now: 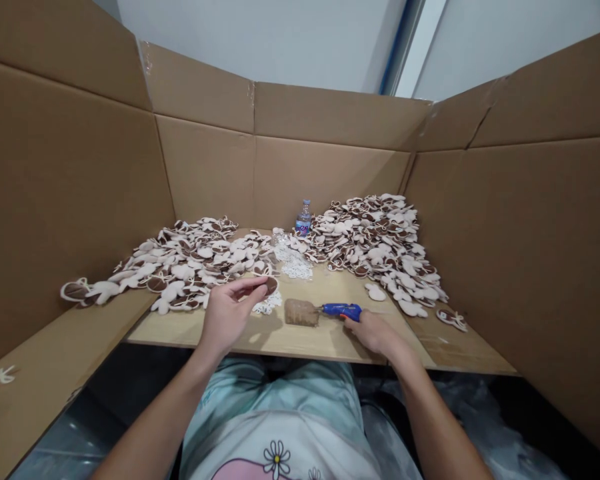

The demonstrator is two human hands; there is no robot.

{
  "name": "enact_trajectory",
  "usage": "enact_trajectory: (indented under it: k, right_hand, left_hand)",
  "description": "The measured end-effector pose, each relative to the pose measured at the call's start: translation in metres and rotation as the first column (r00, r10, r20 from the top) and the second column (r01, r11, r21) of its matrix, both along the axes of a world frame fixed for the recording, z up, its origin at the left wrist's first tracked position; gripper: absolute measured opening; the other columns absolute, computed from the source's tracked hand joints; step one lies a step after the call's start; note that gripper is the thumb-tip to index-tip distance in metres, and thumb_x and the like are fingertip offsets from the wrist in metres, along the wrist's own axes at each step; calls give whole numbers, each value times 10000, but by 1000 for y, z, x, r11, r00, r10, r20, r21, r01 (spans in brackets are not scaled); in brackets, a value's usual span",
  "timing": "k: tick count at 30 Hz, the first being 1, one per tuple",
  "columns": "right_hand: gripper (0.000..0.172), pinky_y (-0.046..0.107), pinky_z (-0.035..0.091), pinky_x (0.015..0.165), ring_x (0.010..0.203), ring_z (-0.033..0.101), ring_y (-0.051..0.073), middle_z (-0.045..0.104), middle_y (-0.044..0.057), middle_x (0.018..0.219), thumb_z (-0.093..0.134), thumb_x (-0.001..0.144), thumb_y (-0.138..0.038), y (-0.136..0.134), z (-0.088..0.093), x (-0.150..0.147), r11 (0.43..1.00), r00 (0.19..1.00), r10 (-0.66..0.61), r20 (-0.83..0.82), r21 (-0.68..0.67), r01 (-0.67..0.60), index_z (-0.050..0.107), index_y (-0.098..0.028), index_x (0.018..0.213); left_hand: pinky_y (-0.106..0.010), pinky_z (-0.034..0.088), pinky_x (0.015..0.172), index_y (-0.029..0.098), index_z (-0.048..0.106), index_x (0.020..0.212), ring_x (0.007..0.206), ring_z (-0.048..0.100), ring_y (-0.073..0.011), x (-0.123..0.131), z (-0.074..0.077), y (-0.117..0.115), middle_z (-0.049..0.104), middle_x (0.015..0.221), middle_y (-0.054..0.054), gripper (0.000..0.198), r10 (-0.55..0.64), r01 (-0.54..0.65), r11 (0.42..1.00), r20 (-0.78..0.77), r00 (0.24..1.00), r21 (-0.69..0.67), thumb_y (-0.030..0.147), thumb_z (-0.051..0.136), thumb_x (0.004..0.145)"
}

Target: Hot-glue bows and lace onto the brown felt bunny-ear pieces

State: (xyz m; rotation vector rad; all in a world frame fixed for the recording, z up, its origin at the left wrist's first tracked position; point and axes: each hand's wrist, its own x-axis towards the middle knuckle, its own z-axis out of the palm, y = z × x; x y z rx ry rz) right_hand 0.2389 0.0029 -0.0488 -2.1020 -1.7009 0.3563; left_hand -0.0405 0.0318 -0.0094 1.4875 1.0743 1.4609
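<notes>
Between the thumb and fingers of my left hand (233, 308) is a small brown felt ornament (271, 285) with a pale edge, raised a little above the table. My right hand (373, 330) is wrapped round the handle of a blue glue gun (343, 311), its nozzle pointing left. The nozzle tip is at the right side of a brownish, glue-stained pad (301, 313) on the table. Small white cut-out pieces (269, 303) lie just behind the left hand, partly hidden by it.
Heaps of white and brown felt ornaments stand at the left (195, 257) and right (380, 233). Between them are a water bottle (303, 220) and a pile of white pieces (295, 262). Tall cardboard walls (330, 167) enclose the wooden table (260, 341) on three sides.
</notes>
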Motion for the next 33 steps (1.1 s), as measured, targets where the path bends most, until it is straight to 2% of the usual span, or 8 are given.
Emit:
enact_trajectory:
  k: [6, 10, 14, 17, 21, 24, 28, 33]
  right_hand:
    - [391, 263, 333, 447, 432, 553, 174, 579, 37, 451, 663, 797, -331, -8, 12, -3, 999, 997, -41, 61, -18, 42, 495, -225, 459]
    - [298, 274, 348, 465, 506, 603, 208, 659, 90, 568, 629, 831, -401, -19, 24, -7, 998, 990, -63, 125, 34, 59, 626, -172, 640]
    - [161, 277, 426, 577, 714, 672, 235, 738, 147, 793, 610, 831, -216, -4, 38, -33, 970, 969, 177, 175, 138, -202, 700, -98, 896]
    - [150, 238, 461, 666, 771, 673, 177, 760, 62, 873, 606, 814, -125, 33, 43, -63, 901, 898, 411, 158, 80, -427, 730, -168, 887]
    - [87, 287, 499, 780, 844, 654, 181, 737, 51, 919, 699, 795, -138, 90, 37, -95, 832, 815, 548, 188, -27, -553, 717, -157, 878]
    - [166, 349, 545, 798, 881, 651, 176, 688, 47, 1035, 624, 918, -299, 116, 24, -109, 817, 792, 577, 201, -118, -565, 674, -161, 994]
    - [227, 362, 559, 819, 950, 646, 196, 649, 60, 1155, 567, 957, -342, 124, 9, -120, 826, 800, 562, 210, -192, -530, 649, -185, 1098]
    - [266, 389, 556, 836, 989, 643, 212, 634, 72, 1188, 592, 943, -334, 121, 0, -123, 842, 825, 536, 179, -187, -506, 625, -178, 1155]
  left_hand:
    - [-328, 598, 833, 195, 794, 929, 869, 749, -218, -8, 0, 6, 799, 950, -72, 210, -51, 51, 999, 36, 998, 8, 289, 766, 743]
    - [-327, 603, 831, 174, 789, 921, 868, 751, -218, -9, 1, 7, 799, 940, -80, 204, -46, 47, 999, 63, 997, -19, 258, 761, 737]
    - [-346, 605, 833, 160, 786, 917, 853, 754, -225, -10, 2, 7, 798, 933, -95, 198, -45, 47, 999, 69, 997, -23, 237, 742, 740]
    - [-360, 597, 857, 165, 787, 917, 889, 749, -236, -13, 0, 11, 795, 956, -101, 200, -37, 37, 999, 44, 998, 14, 259, 733, 750]
    - [-364, 595, 857, 172, 788, 918, 896, 745, -234, -16, 0, 14, 792, 974, -92, 196, -22, 21, 999, 34, 999, 37, 267, 722, 759]
    - [-361, 597, 849, 173, 789, 912, 887, 744, -232, -17, 2, 14, 794, 964, -82, 189, -6, 5, 999, 48, 999, 35, 257, 722, 756]
    - [-352, 606, 825, 165, 789, 888, 870, 746, -231, -18, 3, 13, 797, 947, -78, 176, -6, 3, 999, 100, 995, 34, 241, 730, 740]
    - [-358, 598, 854, 165, 789, 911, 900, 745, -236, -20, 2, 14, 797, 959, -82, 184, -21, 17, 999, 108, 994, 39, 238, 721, 756]
